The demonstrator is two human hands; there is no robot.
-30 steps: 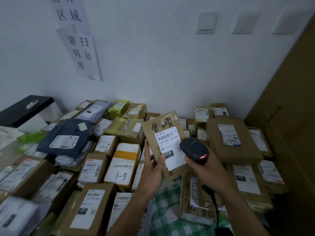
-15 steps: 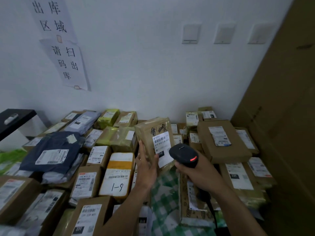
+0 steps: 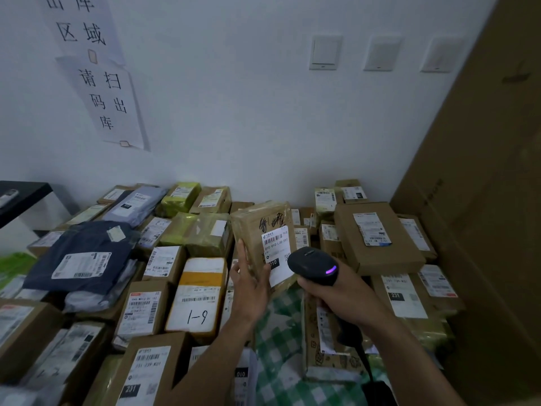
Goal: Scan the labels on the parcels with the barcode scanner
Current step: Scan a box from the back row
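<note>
brown parcel (image 3: 254, 230) is held upright above the pile (image 3: 196, 291), left hand (image 3: 248, 285) gripping its edge so the label (image 3: 276, 250) faces the barcode scanner (image 3: 313, 263), clasped in the right hand (image 3: 342, 297) just beside it.

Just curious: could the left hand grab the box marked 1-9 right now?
Probably not yet: the left hand grips a brown parcel. The 1-9 box lies uncovered beside it, so once freed, likely yes.

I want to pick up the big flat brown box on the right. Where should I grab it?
Probably by its two long edges, coming down from above. The big flat brown box lies on top of other parcels, label up, so those edges look free and its underside is hidden.
</note>
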